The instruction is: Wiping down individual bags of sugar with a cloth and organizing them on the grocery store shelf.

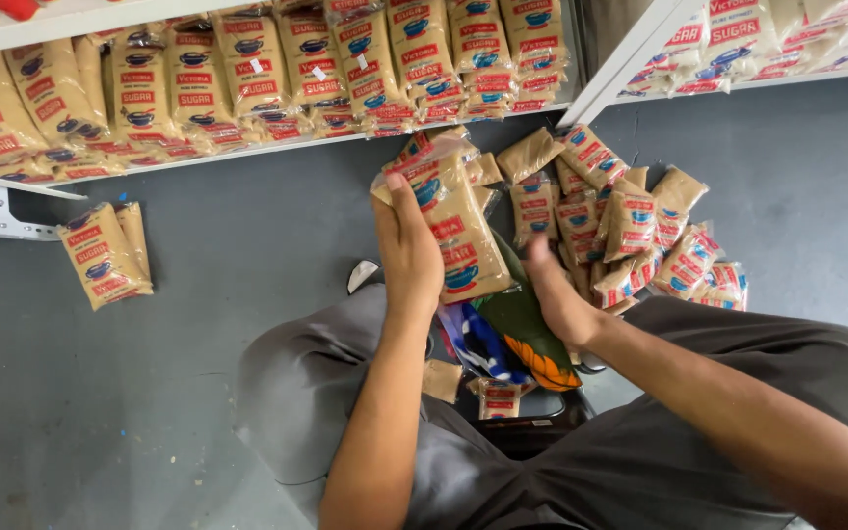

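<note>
the left hand (pixel 407 250) grips a clear packet of brown sugar (pixel 449 226) from its left edge, thumb up along the side and fingers wrapped behind it, holding it raised and tilted above the lap; the right hand (pixel 554 292) reaches down just right of that packet, toward the heap of like packets (pixel 630 231) on the grey floor (pixel 247 255); it is blurred and seen from the back, so i cannot tell whether its fingers are curled on anything or loose; between the knees lies a patterned cloth bag (pixel 512 334) in green, orange and blue, with one small packet (pixel 499 397) below it; two more packets (pixel 105 253) lie well apart to the left on the floor; a white shelf (pixel 277 147) above carries rows of the same packets standing side by side; a second shelf (pixel 640 49) at the upper right holds more.
</note>
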